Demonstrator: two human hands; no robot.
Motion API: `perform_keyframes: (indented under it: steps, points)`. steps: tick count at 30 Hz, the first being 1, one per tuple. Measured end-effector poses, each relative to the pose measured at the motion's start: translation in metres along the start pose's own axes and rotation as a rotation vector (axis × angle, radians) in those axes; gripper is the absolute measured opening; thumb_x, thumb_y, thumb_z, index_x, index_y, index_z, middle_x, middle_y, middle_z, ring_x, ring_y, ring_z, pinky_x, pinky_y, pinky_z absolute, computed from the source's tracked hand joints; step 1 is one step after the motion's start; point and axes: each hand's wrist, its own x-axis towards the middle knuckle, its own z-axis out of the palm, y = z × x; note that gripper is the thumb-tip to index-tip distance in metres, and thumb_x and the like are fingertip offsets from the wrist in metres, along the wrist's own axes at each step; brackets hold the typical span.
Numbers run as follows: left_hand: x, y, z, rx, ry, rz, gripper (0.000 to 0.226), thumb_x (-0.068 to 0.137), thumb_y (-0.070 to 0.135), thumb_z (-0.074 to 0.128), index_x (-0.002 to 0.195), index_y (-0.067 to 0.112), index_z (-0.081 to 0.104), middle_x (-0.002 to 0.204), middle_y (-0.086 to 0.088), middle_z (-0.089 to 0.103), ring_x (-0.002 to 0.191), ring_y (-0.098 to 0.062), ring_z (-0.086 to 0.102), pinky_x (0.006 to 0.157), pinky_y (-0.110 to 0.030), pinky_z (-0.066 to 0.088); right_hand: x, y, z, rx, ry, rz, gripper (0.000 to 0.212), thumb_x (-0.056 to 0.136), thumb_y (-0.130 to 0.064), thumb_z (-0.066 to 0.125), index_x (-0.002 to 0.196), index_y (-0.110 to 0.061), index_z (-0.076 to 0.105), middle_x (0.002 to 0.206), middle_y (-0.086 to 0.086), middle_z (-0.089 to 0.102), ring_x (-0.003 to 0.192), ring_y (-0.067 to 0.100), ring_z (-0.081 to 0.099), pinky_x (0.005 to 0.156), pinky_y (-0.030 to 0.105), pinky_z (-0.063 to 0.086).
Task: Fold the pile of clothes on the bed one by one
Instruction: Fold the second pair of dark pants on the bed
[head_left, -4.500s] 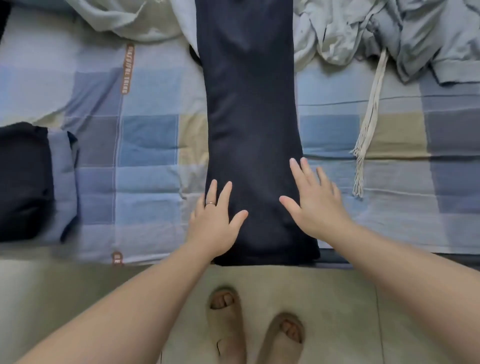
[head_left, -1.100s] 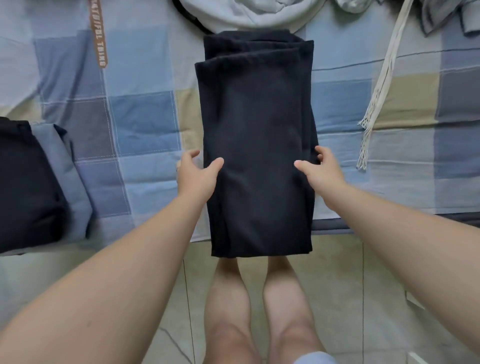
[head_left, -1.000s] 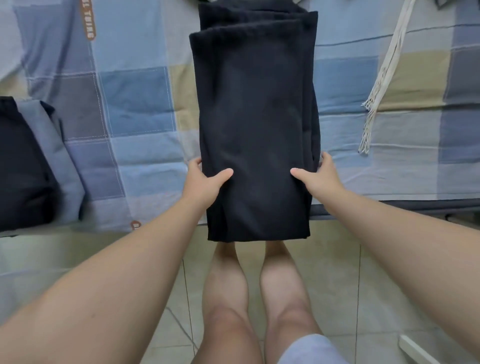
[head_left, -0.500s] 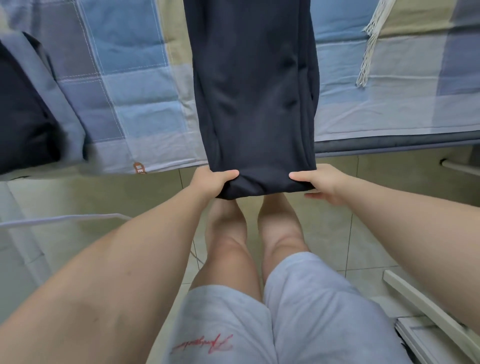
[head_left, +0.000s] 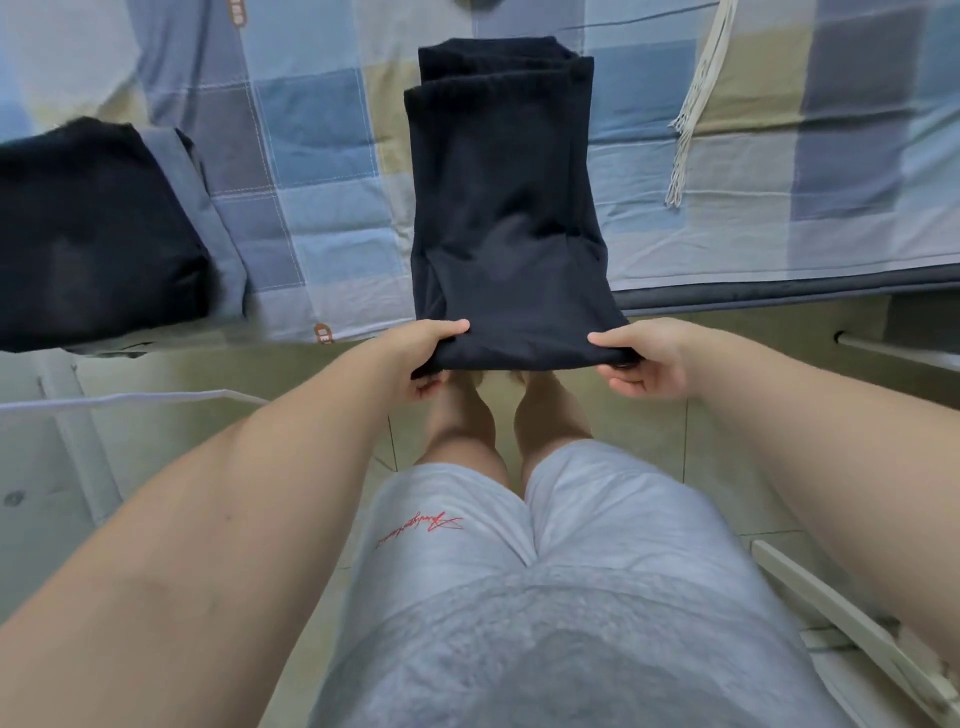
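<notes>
Beyond both hands, a bed (head_left: 322, 156) in blue-and-beige checks. Below them, grey shorts (head_left: 571, 571) with red script. Far left of the left hand (head_left: 415, 351), a stack of folded dark clothes (head_left: 88, 234) on the bed. Between the hands, a folded navy garment (head_left: 498, 208), far end lying on the bed, near end past its edge. Near corners pinched by left hand and right hand (head_left: 649, 364), thumbs on top, fingers curled beneath. Beyond the right hand, a pale fringed cord (head_left: 696, 104).
</notes>
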Motion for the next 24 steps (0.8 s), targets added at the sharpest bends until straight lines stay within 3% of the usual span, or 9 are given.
perform_keyframes:
  steps: [3,7,10,13,16,19,20,22,24]
  points:
    - [-0.005,0.035,-0.011,-0.138,-0.026,-0.015,0.026,0.088,0.040,0.072,0.092,0.019,0.056,0.053,0.002,0.056,0.043,-0.011,0.051,0.049,-0.020,0.045,-0.013,-0.041,-0.004,0.063,0.000,-0.011,0.017,0.091,-0.028,0.073,0.095,-0.019,0.059,0.064,-0.003,0.067,0.052,0.008,0.063,0.053,0.021,0.053]
    - [-0.006,0.094,-0.020,-0.405,-0.090,-0.003,0.014,0.091,0.032,0.067,0.089,0.019,0.064,0.065,0.005,0.067,0.043,-0.008,0.056,0.052,-0.016,0.046,-0.016,-0.107,-0.005,0.164,0.037,-0.082,0.013,0.095,-0.030,0.062,0.090,-0.018,0.060,0.063,-0.002,0.067,0.049,0.010,0.061,0.058,0.026,0.051]
    - [-0.003,0.139,-0.017,-0.519,-0.104,0.075,0.014,0.092,0.028,0.062,0.083,0.020,0.068,0.070,0.008,0.071,0.047,-0.005,0.055,0.058,-0.022,0.045,-0.012,-0.160,-0.002,0.236,0.086,-0.125,0.017,0.095,-0.030,0.054,0.083,-0.018,0.059,0.058,-0.005,0.064,0.045,0.013,0.063,0.061,0.028,0.049]
    - [0.011,0.179,-0.014,-0.664,-0.098,0.175,0.016,0.096,0.023,0.054,0.096,0.020,0.070,0.081,0.008,0.075,0.054,-0.004,0.056,0.067,-0.023,0.046,0.003,-0.209,0.001,0.341,0.113,-0.209,0.018,0.097,-0.030,0.051,0.094,-0.017,0.063,0.066,-0.005,0.070,0.052,0.014,0.069,0.062,0.028,0.052]
    - [0.035,0.211,-0.009,-0.743,-0.087,0.339,0.024,0.102,0.028,0.052,0.119,0.020,0.067,0.099,0.008,0.077,0.075,-0.005,0.065,0.071,-0.024,0.048,0.031,-0.250,0.007,0.428,0.099,-0.338,0.029,0.103,-0.030,0.044,0.116,-0.013,0.064,0.094,0.003,0.078,0.077,0.019,0.076,0.067,0.034,0.056]
    - [0.069,0.223,0.005,-0.372,0.131,0.684,0.037,0.101,0.033,0.057,0.136,0.022,0.056,0.124,0.009,0.066,0.112,-0.012,0.061,0.083,-0.025,0.050,0.066,-0.274,0.023,0.284,0.183,-0.512,0.036,0.103,-0.031,0.049,0.135,-0.016,0.055,0.132,0.004,0.064,0.116,0.023,0.062,0.084,0.039,0.050]
    - [0.086,0.222,0.009,-0.099,0.263,0.833,0.042,0.100,0.033,0.059,0.140,0.023,0.054,0.132,0.009,0.061,0.123,-0.013,0.055,0.094,-0.025,0.049,0.083,-0.274,0.029,0.104,0.295,-0.617,0.041,0.101,-0.033,0.052,0.140,-0.020,0.051,0.140,0.002,0.057,0.123,0.021,0.055,0.091,0.038,0.047]
    - [0.123,0.213,0.013,0.561,0.503,1.035,0.050,0.100,0.040,0.054,0.148,0.032,0.046,0.158,0.008,0.038,0.146,-0.020,0.031,0.118,-0.037,0.030,0.122,-0.262,0.035,-0.457,0.524,-0.834,0.054,0.100,-0.038,0.050,0.152,-0.027,0.038,0.159,-0.001,0.037,0.143,0.023,0.035,0.113,0.041,0.033]
    - [0.159,0.208,0.014,0.935,0.649,1.117,0.059,0.101,0.049,0.045,0.156,0.041,0.027,0.169,0.008,0.007,0.155,-0.025,0.004,0.124,-0.047,0.011,0.157,-0.244,0.037,-0.872,0.692,-0.935,0.064,0.102,-0.048,0.041,0.160,-0.034,0.017,0.169,-0.005,0.006,0.155,0.026,0.004,0.123,0.052,0.010]
